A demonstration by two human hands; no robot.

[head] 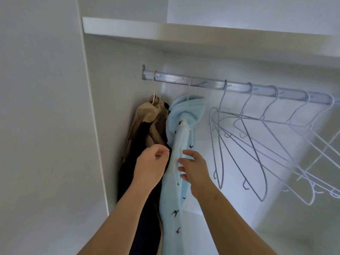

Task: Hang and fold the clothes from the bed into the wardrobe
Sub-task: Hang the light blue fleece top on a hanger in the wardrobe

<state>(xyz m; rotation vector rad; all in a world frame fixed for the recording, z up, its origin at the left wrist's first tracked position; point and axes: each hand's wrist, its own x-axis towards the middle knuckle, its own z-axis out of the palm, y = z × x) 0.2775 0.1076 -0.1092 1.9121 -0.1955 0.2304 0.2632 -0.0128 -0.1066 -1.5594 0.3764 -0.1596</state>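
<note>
So the wardrobe (110, 107) has a silver rail (220, 85) running from about 10 o'clock down to 3 o'clock, fixed to the left wall by a bracket. Far left on it, around 9 o'clock, a tan and black garment (147, 122) hangs from a hook. Just beside it is a light blue garment (171, 208) with little dark birds. From the centre out to 3 o'clock, a row of empty wire hangers (251, 144) is hooked on. A white shelf (184, 32) sits above at 12 o'clock; can't see its top.
</note>
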